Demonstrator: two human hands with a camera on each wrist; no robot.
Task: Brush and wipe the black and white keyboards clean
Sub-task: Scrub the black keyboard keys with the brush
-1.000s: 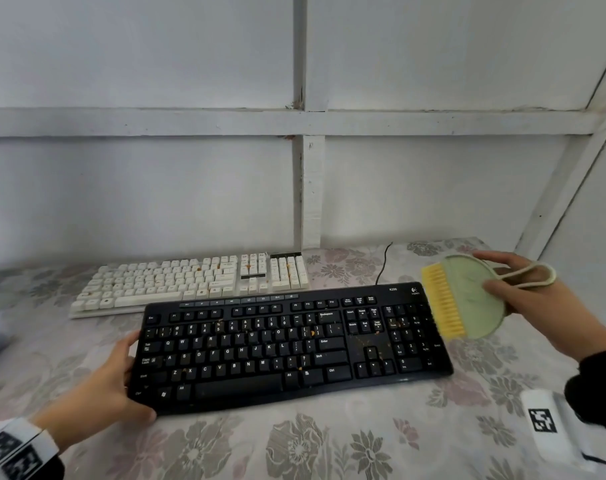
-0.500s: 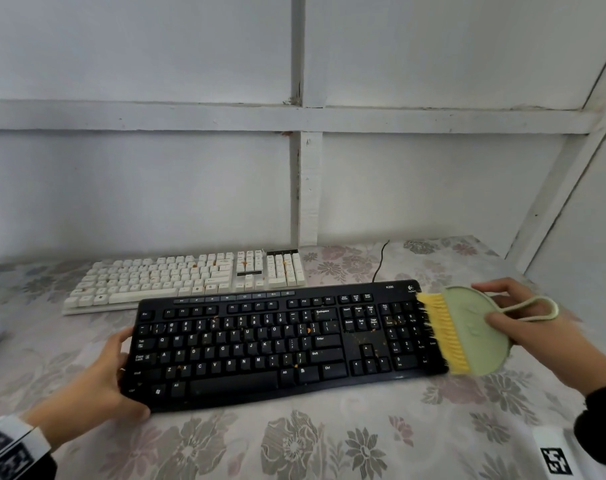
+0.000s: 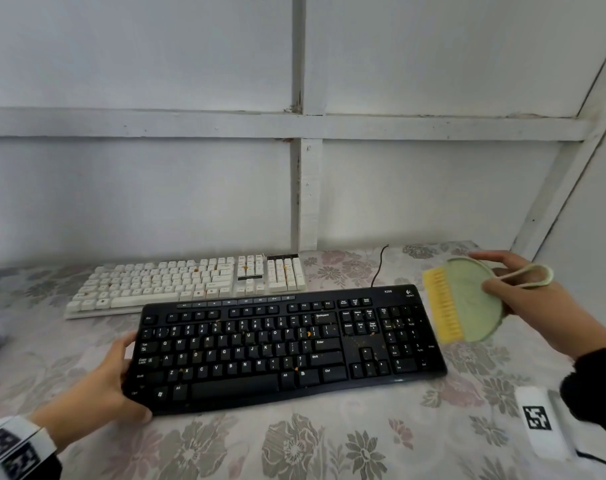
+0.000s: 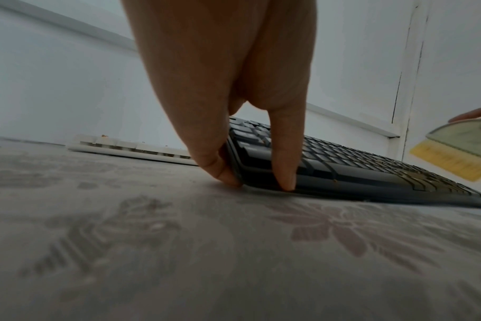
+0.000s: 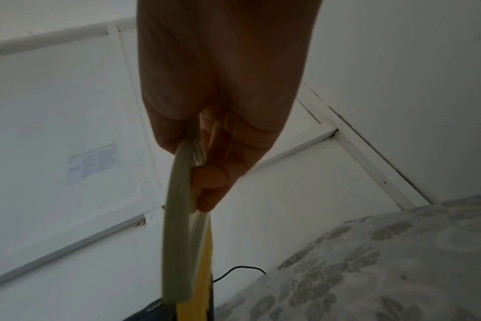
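Near the front edge of the surface [image 3: 329, 445] lies the black keyboard [image 3: 287, 348], with the white keyboard [image 3: 190, 282] just behind it toward the back edge, both flecked with orange crumbs. Our left hand [image 3: 104, 382] grips the black keyboard's left end, thumb at the front corner and fingers along the side. Our right hand [image 3: 540, 306] pinches the brush [image 3: 467, 303] by its green disc, thumb on the near face and fingers behind, holding it in the air just off the keyboard's right end, yellow bristles turned toward the keys.

We judge that the brushing of the black keyboard is in hand, at or near its start, since crumbs lie across its keys. The next move calls for bringing the bristles down onto the number pad and sweeping crumbs off, while our left hand keeps the board from sliding.

From the left wrist we see what the head view hides: the thumb tip [image 4: 286, 180] and a fingertip [image 4: 223, 173] touch down on the surface, bracketing the keyboard's left front corner. The right wrist shows the brush edge-on [image 5: 179, 228], with fingers [image 5: 214, 178] curled against its far face. Only the head view shows both keyboards whole.
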